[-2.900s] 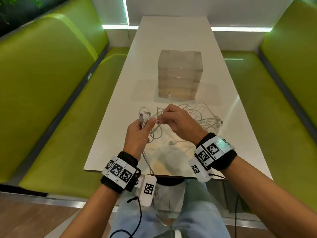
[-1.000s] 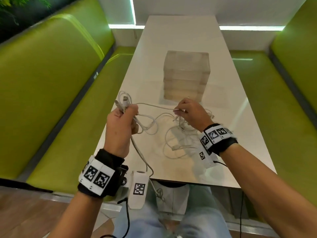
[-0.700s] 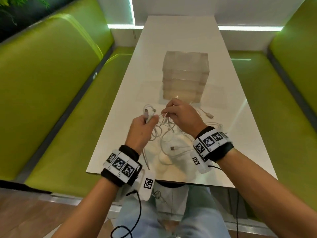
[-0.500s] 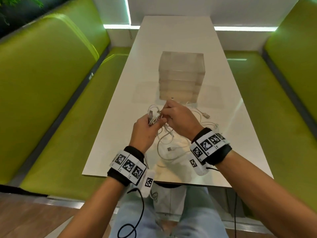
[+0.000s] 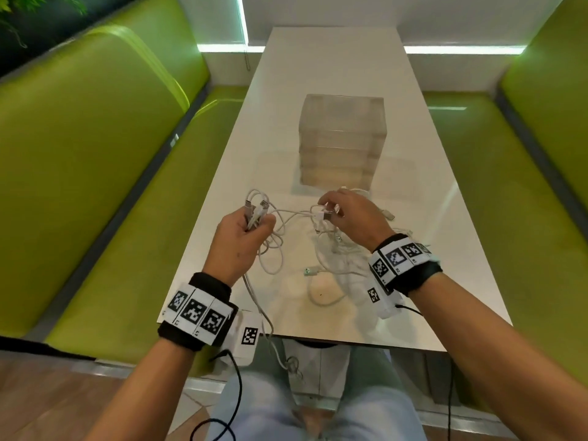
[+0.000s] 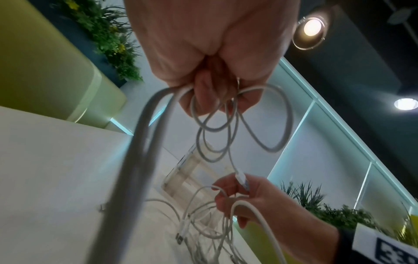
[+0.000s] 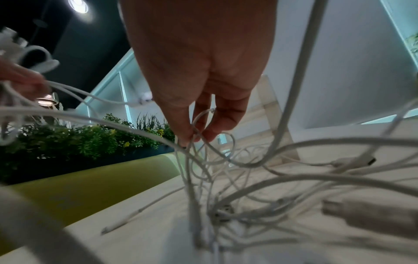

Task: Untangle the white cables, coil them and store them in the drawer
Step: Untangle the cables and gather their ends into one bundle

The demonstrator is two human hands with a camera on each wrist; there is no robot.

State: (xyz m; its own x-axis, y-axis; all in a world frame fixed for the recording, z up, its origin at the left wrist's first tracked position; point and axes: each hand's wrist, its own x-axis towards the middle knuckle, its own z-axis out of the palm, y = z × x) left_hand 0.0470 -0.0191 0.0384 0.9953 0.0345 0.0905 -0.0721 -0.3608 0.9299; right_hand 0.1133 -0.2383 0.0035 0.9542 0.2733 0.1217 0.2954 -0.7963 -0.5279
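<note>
A tangle of white cables (image 5: 334,249) lies on the white table (image 5: 334,74) in front of me. My left hand (image 5: 241,240) grips a bunch of cable ends and loops (image 5: 256,206), held above the table's left side; one strand hangs past the near edge. My right hand (image 5: 346,214) pinches a white plug (image 5: 324,215) lifted from the tangle, with more strands hanging from its fingers (image 7: 212,125). A single cable (image 6: 233,151) runs between the two hands. The clear drawer unit (image 5: 342,141) stands just beyond, its drawers closed.
Green upholstered benches (image 5: 95,154) run along both sides of the table. A loose green-tipped plug (image 5: 310,271) lies on the table near the front edge. My knees sit under the table's near edge. Plants (image 7: 90,139) line the wall behind the left bench.
My hands, close together half a second ago, have drawn apart: the left with its bundle to the left, the right staying by the drawer unit, stretching a cable between them.
</note>
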